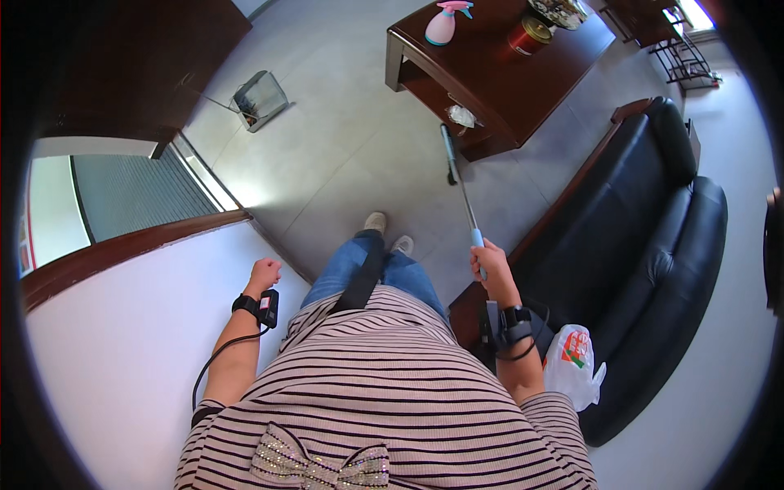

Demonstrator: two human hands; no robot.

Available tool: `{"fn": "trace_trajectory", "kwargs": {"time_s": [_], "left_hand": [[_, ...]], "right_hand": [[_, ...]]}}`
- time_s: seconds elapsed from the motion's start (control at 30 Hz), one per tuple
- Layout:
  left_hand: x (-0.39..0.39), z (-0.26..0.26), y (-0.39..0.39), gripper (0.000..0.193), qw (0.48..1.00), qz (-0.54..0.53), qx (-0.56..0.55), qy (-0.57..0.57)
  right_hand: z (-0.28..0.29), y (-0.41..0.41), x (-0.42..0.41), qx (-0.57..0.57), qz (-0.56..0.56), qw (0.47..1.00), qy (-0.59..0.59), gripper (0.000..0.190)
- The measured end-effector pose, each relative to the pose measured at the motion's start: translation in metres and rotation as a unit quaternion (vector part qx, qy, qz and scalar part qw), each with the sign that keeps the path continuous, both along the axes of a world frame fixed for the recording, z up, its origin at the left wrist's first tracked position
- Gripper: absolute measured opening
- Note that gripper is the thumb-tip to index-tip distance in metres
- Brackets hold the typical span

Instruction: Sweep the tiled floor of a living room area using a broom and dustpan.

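My right hand (490, 265) is closed around the light blue handle of a long-handled brush or squeegee (463, 196). Its metal shaft points away from me, and its blue and dark head hangs near the corner of a dark wooden coffee table (520, 122). Beside my left hip, my left hand (264, 272) is curled with nothing visible in it. A crumpled clear plastic bag (462, 116) lies on the table's lower shelf, close to the tool's head. On the tabletop stand a pink and white spray bottle (441, 27) and a red tin with a gold lid (530, 37).
A black leather sofa (612, 233) runs along the right, with a white plastic bag (569, 364) at its near end. Ahead on the left, a metal dustpan (262, 101) with a long handle rests on the tiled floor. A white wall (153, 343) is close on my left.
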State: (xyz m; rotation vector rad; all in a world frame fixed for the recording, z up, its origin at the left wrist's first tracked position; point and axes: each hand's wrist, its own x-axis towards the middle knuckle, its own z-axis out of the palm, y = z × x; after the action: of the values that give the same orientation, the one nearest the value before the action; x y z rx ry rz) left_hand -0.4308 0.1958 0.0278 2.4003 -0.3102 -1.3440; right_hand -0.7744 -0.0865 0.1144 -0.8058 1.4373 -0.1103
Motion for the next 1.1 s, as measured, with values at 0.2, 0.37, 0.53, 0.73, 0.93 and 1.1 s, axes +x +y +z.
{"fn": "trace_trajectory", "kwargs": {"time_s": [0.2, 0.37, 0.53, 0.73, 0.93, 1.1], "left_hand": [[-0.012, 0.006, 0.018, 0.018, 0.999, 0.043, -0.010, 0.007], [-0.017, 0.009, 0.031, 0.018, 0.996, 0.085, -0.004, 0.017], [-0.014, 0.008, 0.033, 0.019, 0.998, 0.058, -0.012, -0.002], [-0.008, 0.003, 0.026, 0.017, 0.998, 0.062, -0.021, -0.012], [0.003, -0.021, 0.019, 0.017, 1.000, -0.002, -0.009, 0.004], [0.011, -0.037, -0.004, 0.018, 0.997, -0.073, 0.004, 0.019]], "right_hand": [[-0.018, -0.008, 0.063, -0.028, 0.090, 0.995, 0.045, 0.004], [-0.032, 0.006, 0.088, 0.072, 0.132, 0.987, -0.047, 0.006], [-0.038, 0.007, 0.099, 0.067, 0.189, 0.954, -0.222, 0.006], [0.021, 0.011, 0.067, 0.185, 0.050, 0.947, -0.258, 0.011], [0.054, 0.035, 0.000, 0.134, 0.021, 0.988, -0.077, 0.023], [0.074, 0.066, -0.052, 0.180, -0.130, 0.974, -0.042, 0.007]]}}
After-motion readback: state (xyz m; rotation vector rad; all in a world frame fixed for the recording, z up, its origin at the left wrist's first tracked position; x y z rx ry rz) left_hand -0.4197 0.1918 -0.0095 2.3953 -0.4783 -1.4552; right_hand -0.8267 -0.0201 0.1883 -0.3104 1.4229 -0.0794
